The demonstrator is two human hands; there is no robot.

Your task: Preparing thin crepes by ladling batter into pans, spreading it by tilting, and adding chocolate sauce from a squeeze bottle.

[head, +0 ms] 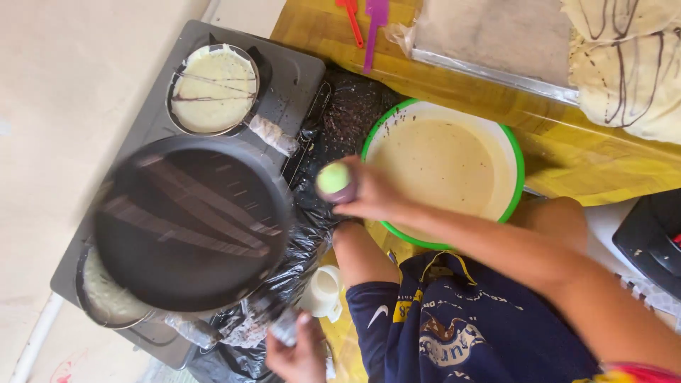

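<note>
Gripping a green-capped bottle (335, 182), the right hand (372, 193) is closed.

Kitchen: stove (298, 85), pans, batter bowl (516, 152)

Head view, straight down, close.

Black pan (188, 227) streaked with dark brown lines. Small pan (213, 90) filled with pale cream batter, crossed by thin brown lines. Grey stove (301, 71). White bowl (512, 152) with green rim, beige speckled batter inside. Bottle (335, 182) with light green cap and purplish body, in right hand (372, 195). Yellow wooden table (454, 85). Red spatula (352, 20) and purple spatula (374, 28) at table's far edge. Cream crepes (628, 64) with brown stripes at far corner. Black plastic bag (347, 106). White cup (323, 291).
</note>
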